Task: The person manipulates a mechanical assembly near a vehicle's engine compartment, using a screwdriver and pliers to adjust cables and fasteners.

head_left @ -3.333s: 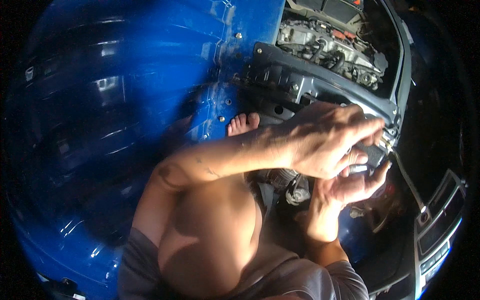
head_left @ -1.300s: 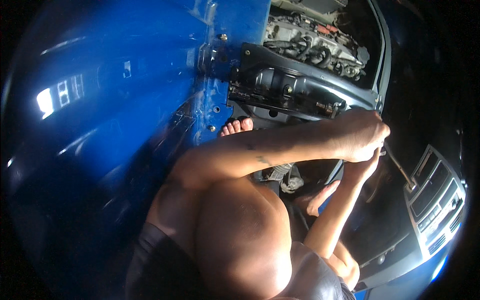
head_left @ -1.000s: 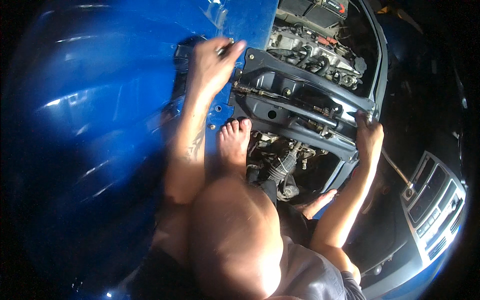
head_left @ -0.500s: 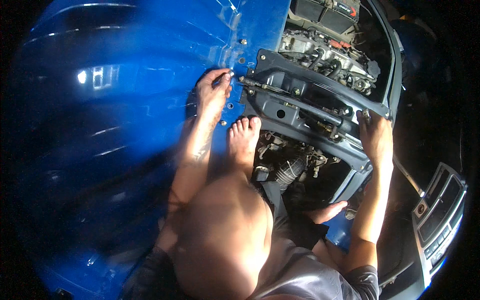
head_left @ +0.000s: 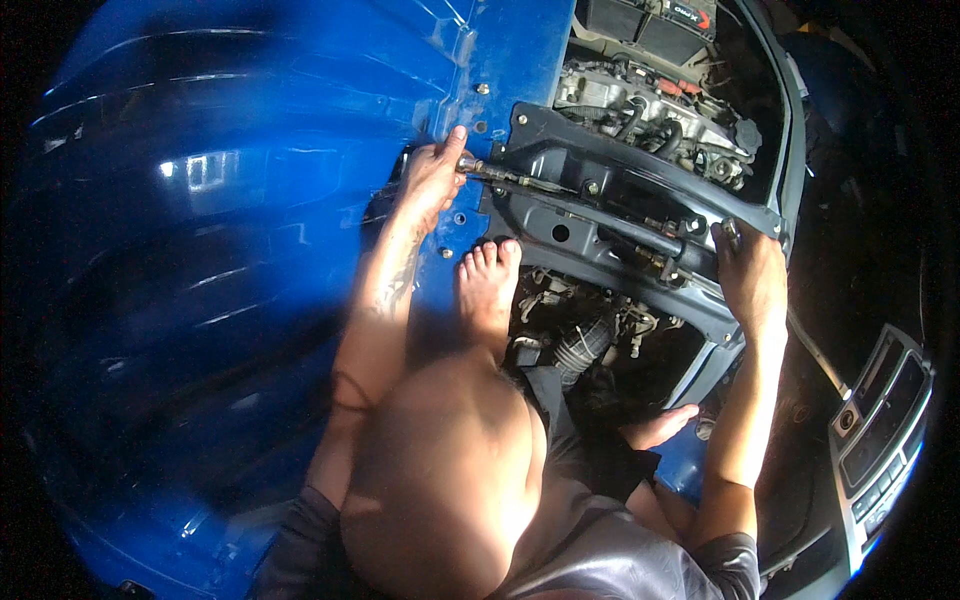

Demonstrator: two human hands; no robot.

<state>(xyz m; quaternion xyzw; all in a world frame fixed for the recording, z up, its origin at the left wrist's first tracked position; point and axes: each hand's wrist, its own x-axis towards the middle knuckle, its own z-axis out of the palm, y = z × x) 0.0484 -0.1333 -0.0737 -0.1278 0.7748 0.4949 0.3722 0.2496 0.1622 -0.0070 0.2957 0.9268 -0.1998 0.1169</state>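
My left hand [head_left: 432, 182] is closed, its thumb pointing up, on a short shiny metal cylinder [head_left: 467, 166]. That cylinder meets the left end of a thin metal rod [head_left: 497, 174], which runs along the grey metal crossmember [head_left: 545, 208]. At the crossmember's right end, my right hand [head_left: 755, 278] is curled closed around a small metallic piece [head_left: 732, 236]; most of it is hidden by the fingers, and its kind does not show. A thicker dark rod [head_left: 635, 228] lies along the crossmember between my hands.
Blue ribbed sheet metal [head_left: 230, 250] spreads on the left, with bolts [head_left: 482, 89] along its edge. My bare foot [head_left: 485, 285] rests below my left hand. Engine parts [head_left: 655, 115] and a black battery [head_left: 650, 35] lie beyond; a ribbed hose [head_left: 585, 350] is nearer. A dashboard panel [head_left: 880, 430] stands right.
My left hand has shifted slightly down, bringing the metal cylinder from just apart to the thin rod's end. Its thumb has lifted upward. My right hand has stayed almost still.
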